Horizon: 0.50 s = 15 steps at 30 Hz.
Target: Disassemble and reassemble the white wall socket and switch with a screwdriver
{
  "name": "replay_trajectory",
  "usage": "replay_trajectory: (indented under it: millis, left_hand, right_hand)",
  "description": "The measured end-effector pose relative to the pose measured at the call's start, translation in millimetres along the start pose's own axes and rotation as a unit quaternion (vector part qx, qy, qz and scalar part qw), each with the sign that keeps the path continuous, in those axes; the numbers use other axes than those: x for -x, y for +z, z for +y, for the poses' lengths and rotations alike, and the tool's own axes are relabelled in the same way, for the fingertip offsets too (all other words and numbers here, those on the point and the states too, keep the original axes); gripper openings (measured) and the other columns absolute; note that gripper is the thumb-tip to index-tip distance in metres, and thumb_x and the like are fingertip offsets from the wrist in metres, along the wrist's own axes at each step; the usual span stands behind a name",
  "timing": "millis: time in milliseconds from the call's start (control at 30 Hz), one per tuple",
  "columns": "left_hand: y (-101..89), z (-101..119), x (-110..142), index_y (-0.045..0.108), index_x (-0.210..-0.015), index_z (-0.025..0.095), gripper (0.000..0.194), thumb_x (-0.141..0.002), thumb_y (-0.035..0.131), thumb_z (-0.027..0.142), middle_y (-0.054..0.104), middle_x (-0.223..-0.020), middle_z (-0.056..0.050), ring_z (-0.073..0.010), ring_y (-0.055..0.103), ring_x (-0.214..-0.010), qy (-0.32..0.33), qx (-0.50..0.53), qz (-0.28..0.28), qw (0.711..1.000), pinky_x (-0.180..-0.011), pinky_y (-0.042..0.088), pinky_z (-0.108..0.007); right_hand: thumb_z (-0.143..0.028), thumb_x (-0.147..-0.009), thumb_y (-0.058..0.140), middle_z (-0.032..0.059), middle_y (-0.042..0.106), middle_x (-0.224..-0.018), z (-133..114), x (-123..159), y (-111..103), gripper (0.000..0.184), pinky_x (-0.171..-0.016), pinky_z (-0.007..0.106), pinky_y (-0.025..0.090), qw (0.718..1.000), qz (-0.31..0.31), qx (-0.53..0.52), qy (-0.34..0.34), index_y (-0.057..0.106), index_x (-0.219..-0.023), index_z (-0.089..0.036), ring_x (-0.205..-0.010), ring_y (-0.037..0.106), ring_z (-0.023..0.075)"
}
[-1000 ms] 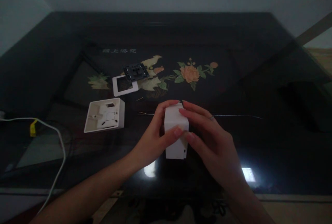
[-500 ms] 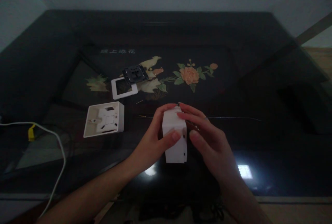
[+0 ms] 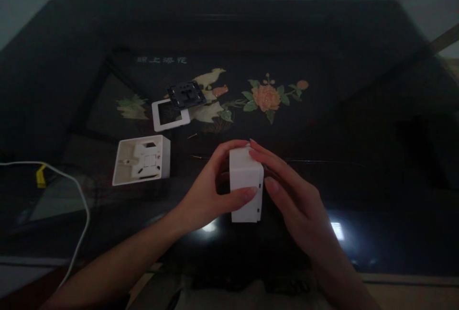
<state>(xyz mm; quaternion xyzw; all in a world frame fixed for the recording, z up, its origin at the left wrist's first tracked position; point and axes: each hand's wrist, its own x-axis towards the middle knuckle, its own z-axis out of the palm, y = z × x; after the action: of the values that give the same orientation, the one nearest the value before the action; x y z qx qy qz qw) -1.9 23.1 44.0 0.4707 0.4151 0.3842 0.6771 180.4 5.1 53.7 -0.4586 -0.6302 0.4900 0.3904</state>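
Observation:
My left hand [image 3: 218,181] grips a white plastic switch box [image 3: 245,207], fingers curled over its far end and thumb pressed along the near face. Small dark slots run down the box's right edge. On the far right edge rest the fingertips of my right hand [image 3: 296,193], its thumb close beside the right side. What lies between that palm and the box is hidden. To the left stands a second white box [image 3: 166,157], its hollow side showing. Beyond it a black mounting plate [image 3: 186,94] overlaps a white square frame [image 3: 157,116].
A small screw [image 3: 192,136] lies behind my left hand. A thin long rod or wire [image 3: 322,161] stretches across the table behind my hands. At left a white cable [image 3: 82,197] with a yellow tag [image 3: 41,177] curves over the glossy dark tabletop [image 3: 376,195].
The view has tilted slightly down, so the table items sit a little higher. Both hands keep hold of the box, which has turned and shifted slightly right.

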Motion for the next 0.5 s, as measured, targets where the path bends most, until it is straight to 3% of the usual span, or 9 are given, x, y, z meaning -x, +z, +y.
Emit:
replay_trajectory:
  millis: [233, 500]
  left_hand:
    - [3.7, -5, -1, 0.049, -0.120, 0.028, 0.058, -0.071, 0.080, 0.026, 0.060, -0.118, -0.001, -0.0180, 0.063, -0.099, 0.076, -0.055, 0.029, 0.995, -0.083, 0.054, -0.028]
    - [3.2, -13, 4, 0.050, -0.123, 0.029, 0.060, -0.071, 0.080, 0.024, 0.056, -0.125, -0.003, -0.0230, 0.057, -0.111, 0.150, -0.164, 0.042, 0.974, -0.096, 0.047, -0.037]
  right_hand:
    - [-0.024, -0.095, 0.058, -0.0055, 0.042, -0.158, 5, 5, -8, 0.051, -0.115, 0.044, 0.040, 0.999, -0.047, 0.002, -0.002, 0.048, -0.141, -0.044, -0.141, 0.045, 0.0198]
    - [-0.013, -0.090, 0.055, 0.0088, 0.053, -0.150, -5, 7, -7, 0.047, -0.112, 0.033, 0.044, 0.985, -0.025, 0.150, -0.078, 0.055, -0.136, -0.018, -0.135, 0.053, 0.0164]
